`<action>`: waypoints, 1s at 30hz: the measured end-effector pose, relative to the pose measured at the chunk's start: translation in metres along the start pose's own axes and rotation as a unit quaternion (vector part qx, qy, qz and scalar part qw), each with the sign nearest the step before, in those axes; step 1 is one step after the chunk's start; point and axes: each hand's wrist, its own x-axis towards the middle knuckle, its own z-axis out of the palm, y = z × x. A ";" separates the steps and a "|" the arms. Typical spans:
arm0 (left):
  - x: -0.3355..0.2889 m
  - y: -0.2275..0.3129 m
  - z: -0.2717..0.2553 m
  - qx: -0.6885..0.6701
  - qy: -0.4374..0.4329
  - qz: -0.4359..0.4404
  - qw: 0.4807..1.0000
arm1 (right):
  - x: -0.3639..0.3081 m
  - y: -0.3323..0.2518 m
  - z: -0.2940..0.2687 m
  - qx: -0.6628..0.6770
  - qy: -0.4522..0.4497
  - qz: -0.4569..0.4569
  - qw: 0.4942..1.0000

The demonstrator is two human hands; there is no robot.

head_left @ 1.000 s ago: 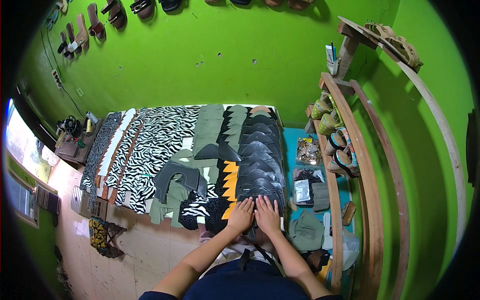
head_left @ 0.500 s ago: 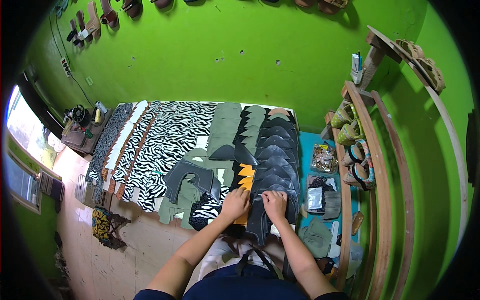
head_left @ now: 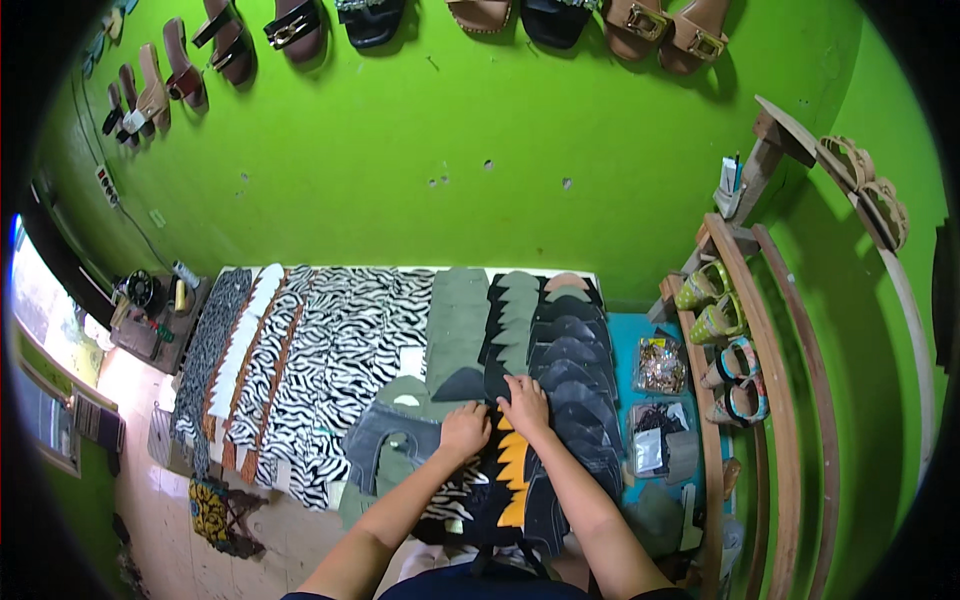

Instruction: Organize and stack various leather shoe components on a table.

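A table is covered with rows of overlapping cut shoe-upper pieces. My left hand (head_left: 466, 428) rests with curled fingers beside a black pointed piece (head_left: 463, 384) and a dark grey curved piece (head_left: 392, 438); what its fingertips hold, if anything, is hidden. My right hand (head_left: 525, 405) reaches farther out, thumb and fingers closing at the lower edge of another black piece (head_left: 496, 379). Yellow-orange zigzag-edged pieces (head_left: 512, 467) run below that hand. Black overlapping pieces (head_left: 580, 412) form a column to its right, and olive green pieces (head_left: 457, 320) lie beyond the left hand.
Zebra-patterned strips (head_left: 340, 370) fill the table's left part. A wooden rack (head_left: 757, 330) with sandals stands at right, beside plastic boxes (head_left: 660, 365) on a blue surface. A sewing machine (head_left: 140, 288) is at far left. Finished sandals (head_left: 372, 22) hang on the green wall.
My view has tilted up toward the wall. Both hands have left the near end of the black column; the right has moved farther away and left, to the black pointed pieces.
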 end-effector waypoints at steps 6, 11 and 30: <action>0.023 -0.015 -0.001 -0.015 0.012 0.009 1.000 | 0.038 -0.004 0.014 -0.054 -0.075 0.076 0.993; 0.031 -0.012 -0.010 -0.082 0.013 -0.023 0.996 | 0.051 0.002 0.014 0.016 -0.070 0.106 0.992; -0.018 0.032 0.010 -0.572 -0.055 -0.227 0.786 | -0.026 0.051 -0.051 0.589 -0.081 0.189 0.782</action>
